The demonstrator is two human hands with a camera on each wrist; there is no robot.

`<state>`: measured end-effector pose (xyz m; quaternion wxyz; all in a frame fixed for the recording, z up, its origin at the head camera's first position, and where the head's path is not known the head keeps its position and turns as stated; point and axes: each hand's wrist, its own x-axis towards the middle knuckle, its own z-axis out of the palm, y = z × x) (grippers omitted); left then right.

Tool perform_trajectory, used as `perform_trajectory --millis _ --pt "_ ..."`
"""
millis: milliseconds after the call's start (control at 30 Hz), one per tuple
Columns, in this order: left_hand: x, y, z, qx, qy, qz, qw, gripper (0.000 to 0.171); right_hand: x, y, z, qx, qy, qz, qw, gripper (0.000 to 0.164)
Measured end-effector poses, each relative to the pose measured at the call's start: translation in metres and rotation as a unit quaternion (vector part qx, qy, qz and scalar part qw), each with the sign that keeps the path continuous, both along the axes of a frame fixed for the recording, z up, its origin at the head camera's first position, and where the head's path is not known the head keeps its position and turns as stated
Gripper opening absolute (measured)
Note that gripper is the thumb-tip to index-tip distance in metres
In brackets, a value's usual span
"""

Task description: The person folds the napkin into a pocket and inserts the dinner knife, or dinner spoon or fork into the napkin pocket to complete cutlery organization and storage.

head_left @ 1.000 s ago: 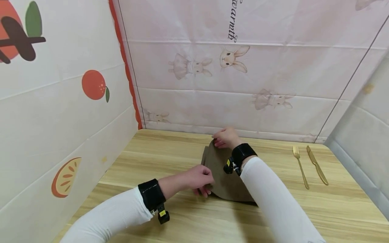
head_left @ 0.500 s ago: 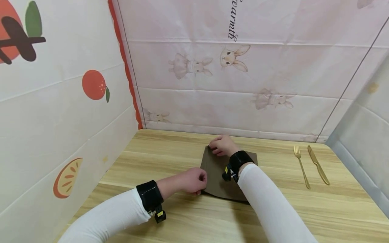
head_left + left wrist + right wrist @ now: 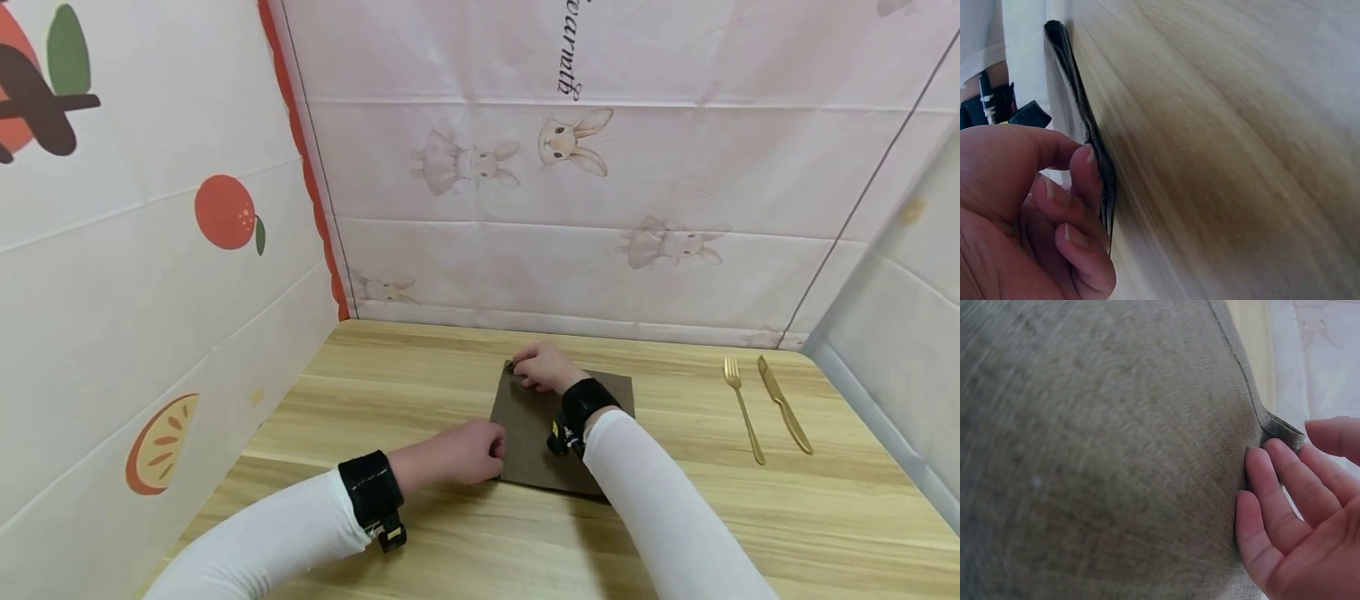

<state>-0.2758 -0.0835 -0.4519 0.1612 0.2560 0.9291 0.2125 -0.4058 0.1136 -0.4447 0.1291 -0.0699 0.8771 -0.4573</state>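
Observation:
A dark grey-brown cloth napkin [image 3: 540,454], folded in layers, lies nearly flat on the wooden table in the head view. At its near left corner my left hand [image 3: 468,452] pinches the edge. The left wrist view shows that layered edge [image 3: 1088,119] between thumb and index finger, with the other fingers curled. My right hand [image 3: 551,368] is at the far left corner. Its fingers [image 3: 1291,481] are fairly straight and touch the fabric in the right wrist view. A small hemmed corner [image 3: 1282,430] sticks up beside its thumb, which stands apart from the fingers.
A gold fork [image 3: 741,408] and a gold knife [image 3: 783,407] lie side by side at the table's right. Printed sheets [image 3: 480,267] hang behind the table [image 3: 375,375] and along both sides.
The raised layer has come down, with my right hand lowering its far left corner onto the table. My left hand has shifted slightly left along the near corner.

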Motion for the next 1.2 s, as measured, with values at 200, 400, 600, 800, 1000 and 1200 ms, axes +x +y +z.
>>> perform_trajectory --millis 200,400,600,800,1000,1200 --pt "-0.001 0.000 0.002 -0.049 0.060 0.001 0.9970 0.013 -0.001 -0.001 -0.001 0.022 0.010 0.028 0.999 0.043" --pt "-0.005 0.003 0.005 -0.104 0.177 -0.071 0.9762 0.006 -0.001 0.000 0.001 0.053 0.034 0.084 0.994 0.051" --pt "-0.005 0.007 0.006 -0.142 0.192 -0.135 0.9618 0.036 -0.001 -0.001 0.002 0.164 0.117 0.177 0.963 0.046" --pt "-0.005 0.007 0.008 -0.166 0.145 -0.128 0.9669 0.045 0.005 0.000 0.001 0.245 0.152 0.237 0.928 0.047" --pt "-0.006 0.009 0.009 -0.185 0.125 -0.123 0.9670 0.046 0.011 0.017 -0.001 0.293 0.133 0.249 0.913 0.053" --pt "-0.004 0.009 0.011 -0.191 0.114 -0.119 0.9676 0.047 0.013 0.050 -0.004 0.309 0.132 0.237 0.912 0.059"
